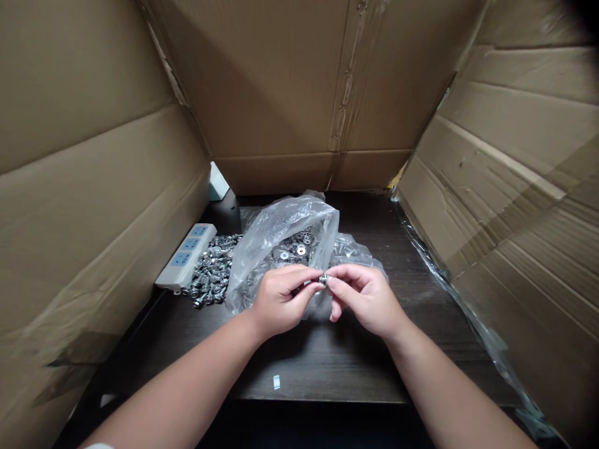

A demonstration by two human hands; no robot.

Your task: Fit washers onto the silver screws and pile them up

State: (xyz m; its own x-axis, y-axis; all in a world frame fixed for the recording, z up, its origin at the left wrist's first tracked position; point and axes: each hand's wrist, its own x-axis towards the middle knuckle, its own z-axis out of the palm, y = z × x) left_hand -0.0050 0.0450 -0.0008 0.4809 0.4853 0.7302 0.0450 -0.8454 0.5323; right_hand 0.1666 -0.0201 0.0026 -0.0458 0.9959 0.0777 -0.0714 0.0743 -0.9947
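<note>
Your left hand [283, 300] and right hand [367, 300] both pinch one small metal fastener [324, 280], held before the open plastic bag [248, 265]. This piece appears in progress. Loose washers [301, 249] remain inside; bolts [210, 275] lie heaped beside the power strip [187, 252], completion unverifiable.

Brown cardboard walls, a left wall [84, 81], a back wall [271, 81] and a creased right wall [515, 149], enclose a dark wood-grain desk [416, 255]. A slanting shadow crosses the back wall; below the desk's front edge it is dark.
</note>
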